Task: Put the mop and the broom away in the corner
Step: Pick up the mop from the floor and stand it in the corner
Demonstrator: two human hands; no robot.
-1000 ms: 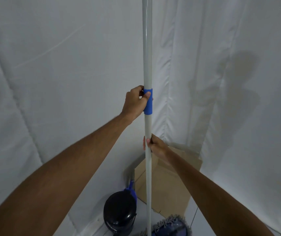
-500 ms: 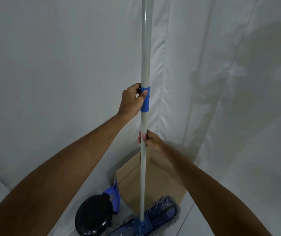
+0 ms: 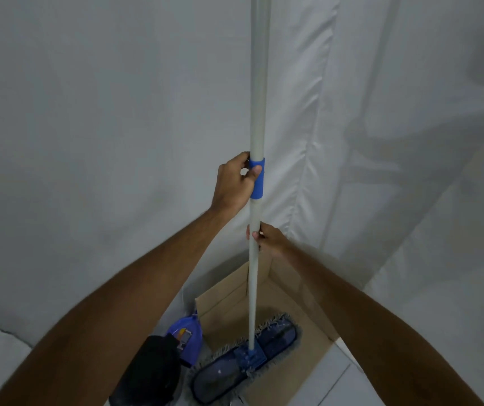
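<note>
A mop with a long pale grey pole (image 3: 257, 98) stands almost upright in front of me. Its flat blue head (image 3: 246, 357) with a grey fringe rests on brown cardboard in the corner. My left hand (image 3: 233, 186) grips the pole at the blue collar (image 3: 256, 178). Lower down, my right hand (image 3: 267, 238) is closed around the bare pole. No broom is visible in this view.
White fabric sheets (image 3: 88, 127) hang on both sides and meet at the corner behind the pole. Brown cardboard (image 3: 290, 306) lines the corner floor and wall. A black round bin (image 3: 149, 373) and a blue dustpan-like object (image 3: 186, 338) sit left of the mop head. Pale floor tiles (image 3: 346, 385) lie at the lower right.
My view has tilted down, bringing the whole mop head into sight. The mop head now lies on the cardboard in the corner. Both hands keep their grip on the pole.
</note>
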